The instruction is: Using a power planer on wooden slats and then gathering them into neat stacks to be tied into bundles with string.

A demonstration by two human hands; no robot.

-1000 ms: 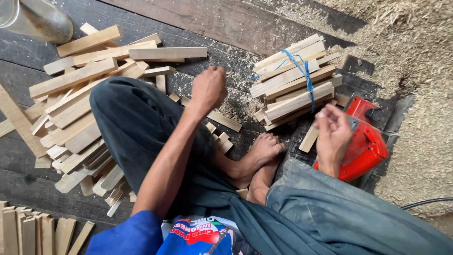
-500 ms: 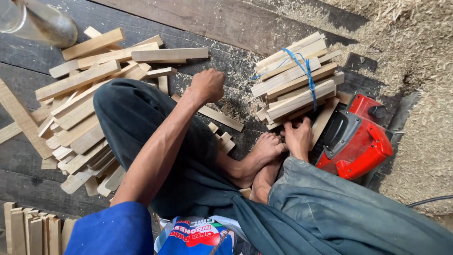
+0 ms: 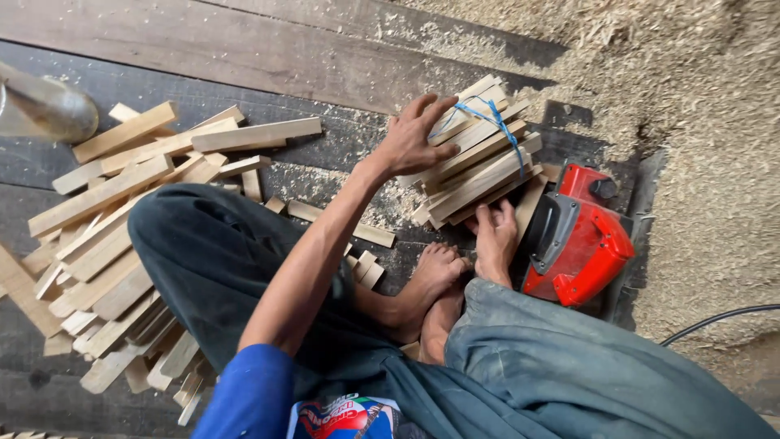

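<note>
A loose heap of wooden slats (image 3: 122, 219) lies at the left on the dark plank floor (image 3: 244, 49). The left hand (image 3: 414, 138) rests flat on top of the tied bundle of slats (image 3: 479, 154), fingers (image 3: 435, 110) spread and released. The right hand (image 3: 494, 236) grips the bundle's near end from below, fingers curled on it. Just beside the bundle stands a red power planer (image 3: 581, 240), with sawdust (image 3: 699, 122) piled at the right.

The left hand (image 3: 414, 140) has moved onto the tied bundle (image 3: 479, 150); the right hand (image 3: 494, 236) now seems tucked beneath it.
</note>
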